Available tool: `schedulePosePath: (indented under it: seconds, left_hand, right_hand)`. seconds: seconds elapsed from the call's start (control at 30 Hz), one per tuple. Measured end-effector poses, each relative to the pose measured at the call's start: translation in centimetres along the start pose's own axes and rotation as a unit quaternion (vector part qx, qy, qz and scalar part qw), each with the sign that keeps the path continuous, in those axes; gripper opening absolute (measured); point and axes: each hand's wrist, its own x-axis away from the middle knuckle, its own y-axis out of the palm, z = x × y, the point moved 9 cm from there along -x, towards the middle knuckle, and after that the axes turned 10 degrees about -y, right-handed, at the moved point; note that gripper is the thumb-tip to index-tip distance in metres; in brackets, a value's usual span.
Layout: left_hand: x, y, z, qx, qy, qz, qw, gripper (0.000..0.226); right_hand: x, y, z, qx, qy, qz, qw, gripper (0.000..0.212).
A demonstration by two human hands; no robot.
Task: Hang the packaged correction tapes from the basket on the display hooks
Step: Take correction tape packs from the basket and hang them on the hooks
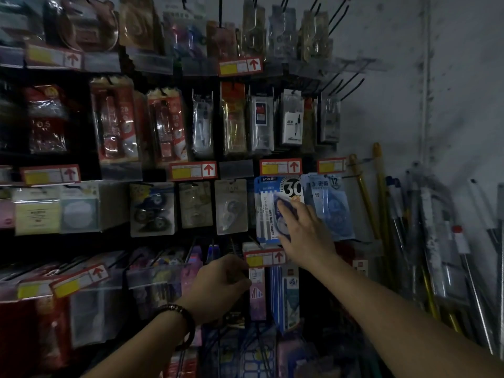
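From my remote seat I see the blue-and-white carded correction tape package (268, 211) on the third row of the dark hook display, just beside a light-blue pack marked "12" (331, 205) on its right and a pale clear-blister pack (231, 205) on its left. Its card bears a bold black "30" in a white disc, "CORRECTION TAPE" running up a white strip, and a clear blister over a dark-blue dispenser. The right hand (302, 233) has a released grip, fingers straight on the blister. The left hand (221, 285) is curled beside a red-and-yellow price tag (264, 258); I cannot tell whether its grip holds anything.
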Motion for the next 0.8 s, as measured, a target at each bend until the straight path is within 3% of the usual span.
schedulePosePath:
  seconds: [0.33, 0.47, 0.6, 0.8]
  left_hand:
    - [0.5, 0.5, -0.2, -0.012, 0.003, -0.012, 1.000, 0.026]
    - [1.5, 1.4, -1.4, -0.022, -0.006, -0.034, 0.999, 0.024]
    - [4.0, 2.6, -3.3, -0.065, -0.012, -0.067, 0.996, 0.021]
    - [10.5, 5.8, -9.7, -0.153, -0.031, -0.085, 0.984, 0.027]
  right_hand:
    - [-1.4, 0.7, 0.0, -0.007, 0.000, -0.071, 0.997, 0.083]
    - [-1.0, 1.0, -0.3, -0.027, 0.014, -0.078, 0.996, 0.075]
    - [1.2, 0.7, -2.2, -0.076, 0.032, -0.045, 0.996, 0.065]
    - [7.7, 2.1, -10.8, -0.175, -0.023, -0.002, 0.984, 0.040]
